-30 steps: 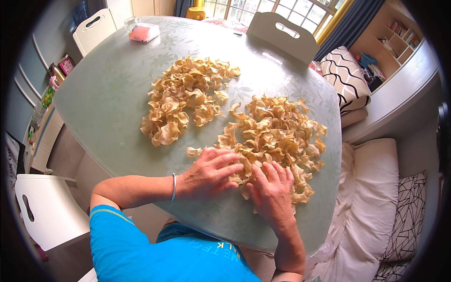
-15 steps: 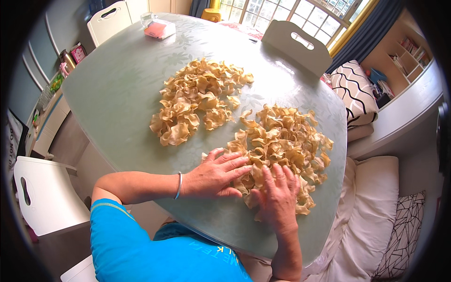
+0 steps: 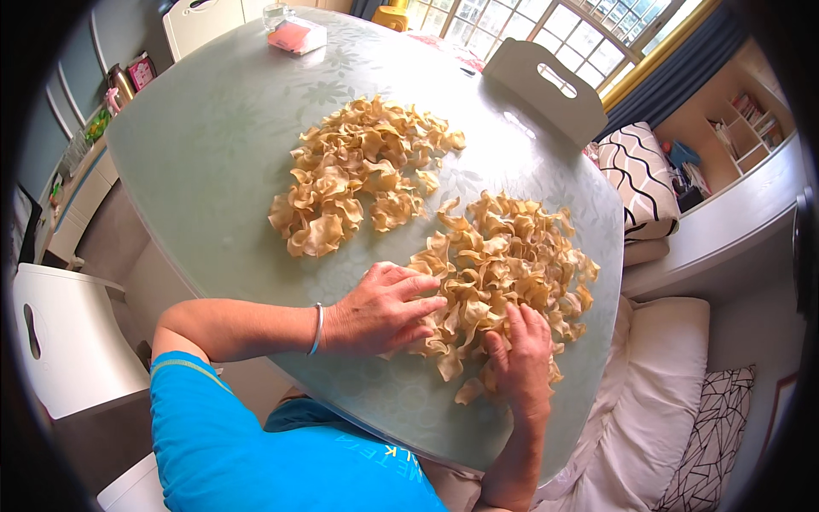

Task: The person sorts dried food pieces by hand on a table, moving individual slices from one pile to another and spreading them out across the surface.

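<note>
Two heaps of pale golden, curled dried pieces lie on a green glass-topped table (image 3: 213, 171). The far heap (image 3: 358, 175) sits near the table's middle. The near heap (image 3: 503, 264) spreads toward the right edge. My left hand (image 3: 380, 309), with a silver bangle at the wrist, rests flat on the table, fingers spread and touching the near heap's left side. My right hand (image 3: 522, 357) lies palm down on the near heap's lower part, fingers on the pieces. Neither hand visibly grips a piece.
White chairs stand at the far side (image 3: 546, 85), far left (image 3: 200, 21) and near left (image 3: 60, 341). A small pink box (image 3: 294, 36) sits at the table's far end. White bedding and patterned cushions (image 3: 640, 179) lie to the right, with windows and shelves beyond.
The camera view has shifted, so the table sits lower and further right in the picture. Both hands stay pressed at the near heap's lower edge with slight finger movement.
</note>
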`<state>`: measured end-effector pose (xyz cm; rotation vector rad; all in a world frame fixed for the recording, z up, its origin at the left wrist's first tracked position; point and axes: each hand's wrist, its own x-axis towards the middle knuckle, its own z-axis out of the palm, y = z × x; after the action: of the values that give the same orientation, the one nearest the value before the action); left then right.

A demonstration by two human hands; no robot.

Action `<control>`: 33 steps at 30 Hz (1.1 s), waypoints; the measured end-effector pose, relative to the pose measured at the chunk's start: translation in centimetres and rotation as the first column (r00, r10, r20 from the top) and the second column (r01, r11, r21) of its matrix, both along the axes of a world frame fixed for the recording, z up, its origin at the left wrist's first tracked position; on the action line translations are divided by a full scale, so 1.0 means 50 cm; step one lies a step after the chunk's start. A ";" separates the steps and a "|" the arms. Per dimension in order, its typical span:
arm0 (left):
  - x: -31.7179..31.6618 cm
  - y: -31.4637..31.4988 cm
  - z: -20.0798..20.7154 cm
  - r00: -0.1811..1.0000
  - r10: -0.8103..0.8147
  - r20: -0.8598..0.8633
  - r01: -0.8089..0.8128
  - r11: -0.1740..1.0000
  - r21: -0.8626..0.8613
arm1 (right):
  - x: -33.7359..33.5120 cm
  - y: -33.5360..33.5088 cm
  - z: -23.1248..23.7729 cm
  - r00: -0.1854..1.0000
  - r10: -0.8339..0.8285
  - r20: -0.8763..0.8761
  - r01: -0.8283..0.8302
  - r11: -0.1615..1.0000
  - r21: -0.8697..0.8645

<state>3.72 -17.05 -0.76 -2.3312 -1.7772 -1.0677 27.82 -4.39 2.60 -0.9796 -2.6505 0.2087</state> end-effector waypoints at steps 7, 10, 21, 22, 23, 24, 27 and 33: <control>-0.013 0.009 -0.021 0.997 -0.021 0.079 0.023 0.999 -0.024 | -0.025 -0.035 0.019 0.976 0.208 -0.067 -0.204 0.977 0.062; -0.015 0.013 -0.015 0.996 -0.010 0.091 0.006 0.999 0.036 | -0.025 -0.046 0.024 0.965 0.207 -0.164 -0.215 0.976 -0.034; -0.132 0.036 0.005 0.643 0.631 -0.435 -0.725 0.684 -0.081 | -0.027 -0.048 0.020 0.973 0.203 -0.107 -0.194 0.977 0.088; -0.131 0.038 -0.002 0.672 0.604 -0.429 -0.706 0.698 -0.122 | -0.026 -0.048 0.020 0.973 0.205 -0.109 -0.196 0.977 0.083; -0.126 0.036 -0.003 0.697 0.578 -0.424 -0.681 0.718 -0.141 | -0.026 -0.048 0.021 0.972 0.206 -0.111 -0.198 0.977 0.078; -0.118 0.034 -0.003 0.722 0.551 -0.419 -0.656 0.737 -0.160 | -0.026 -0.047 0.022 0.972 0.208 -0.113 -0.201 0.977 0.073; -0.097 0.030 0.003 0.777 0.479 -0.408 -0.581 0.796 -0.172 | -0.025 -0.047 0.021 0.972 0.212 -0.100 -0.205 0.976 0.075; -0.075 0.016 0.011 0.925 0.348 -0.153 -0.371 0.915 -0.160 | -0.026 -0.044 0.016 0.973 0.204 -0.107 -0.197 0.978 0.073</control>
<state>-0.01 -16.27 -0.22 -1.9830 -2.2246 -0.7166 26.51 -6.57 3.41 -0.6588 -2.6323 0.2182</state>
